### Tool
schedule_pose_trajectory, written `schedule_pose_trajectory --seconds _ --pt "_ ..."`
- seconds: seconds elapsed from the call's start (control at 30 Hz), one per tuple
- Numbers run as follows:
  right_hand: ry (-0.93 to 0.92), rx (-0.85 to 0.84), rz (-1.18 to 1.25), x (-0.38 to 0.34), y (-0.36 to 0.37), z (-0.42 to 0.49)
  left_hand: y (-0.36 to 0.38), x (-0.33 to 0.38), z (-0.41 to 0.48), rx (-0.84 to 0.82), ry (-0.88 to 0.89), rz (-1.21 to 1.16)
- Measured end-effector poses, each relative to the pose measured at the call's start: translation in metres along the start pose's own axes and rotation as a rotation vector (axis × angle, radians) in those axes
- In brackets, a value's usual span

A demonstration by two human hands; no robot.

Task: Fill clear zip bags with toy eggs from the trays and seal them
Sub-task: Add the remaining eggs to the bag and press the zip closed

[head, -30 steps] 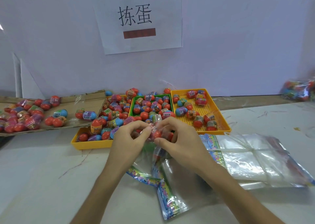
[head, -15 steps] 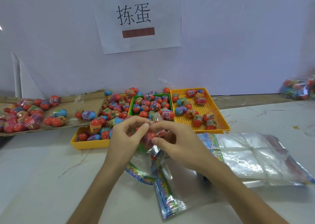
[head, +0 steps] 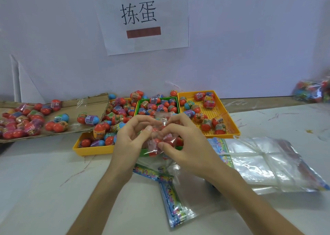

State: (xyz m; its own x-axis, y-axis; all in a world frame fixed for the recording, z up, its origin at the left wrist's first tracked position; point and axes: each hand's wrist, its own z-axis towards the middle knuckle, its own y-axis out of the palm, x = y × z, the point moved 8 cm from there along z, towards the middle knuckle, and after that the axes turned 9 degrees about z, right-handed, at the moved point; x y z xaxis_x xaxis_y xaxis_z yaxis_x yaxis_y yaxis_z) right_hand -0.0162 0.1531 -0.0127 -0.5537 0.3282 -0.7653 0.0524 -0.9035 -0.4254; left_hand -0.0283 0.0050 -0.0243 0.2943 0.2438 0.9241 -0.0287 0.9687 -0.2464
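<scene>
Bag of eggs (head: 157,146) pinched by left grip (head: 128,145) and right grip (head: 189,149), over green tray (head: 137,108).

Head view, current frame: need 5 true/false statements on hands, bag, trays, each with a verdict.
1. The left hand and right hand both pinch a clear bag with red eggs inside. True.
2. The green tray sits between the left yellow tray and the right yellow tray. True.
3. The right yellow tray is the fullest. False: it holds the fewest eggs, and its mesh floor shows.
4. The stack of empty bags lies left of the hands. False: it lies to their right.
5. Loose eggs lie on the cardboard. True.
</scene>
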Motion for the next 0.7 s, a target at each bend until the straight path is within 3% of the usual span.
schedule_pose_trajectory --seconds 0.13,0.33,0.5,0.7 --pt "-0.052 0.078 0.028 -0.003 -0.009 0.001 0.004 -0.009 0.000 -0.069 -0.102 -0.031" --pt "-0.143 0.211 -0.038 -0.012 -0.025 0.000 0.007 -0.009 0.000 -0.096 -0.085 0.090" --pt "-0.149 0.149 -0.164 -0.009 -0.028 0.002 0.018 -0.008 -0.004 -0.231 -0.105 0.081" --pt "-0.085 -0.004 -0.134 0.000 -0.029 0.006 0.018 -0.007 -0.003 -0.210 -0.078 0.046"
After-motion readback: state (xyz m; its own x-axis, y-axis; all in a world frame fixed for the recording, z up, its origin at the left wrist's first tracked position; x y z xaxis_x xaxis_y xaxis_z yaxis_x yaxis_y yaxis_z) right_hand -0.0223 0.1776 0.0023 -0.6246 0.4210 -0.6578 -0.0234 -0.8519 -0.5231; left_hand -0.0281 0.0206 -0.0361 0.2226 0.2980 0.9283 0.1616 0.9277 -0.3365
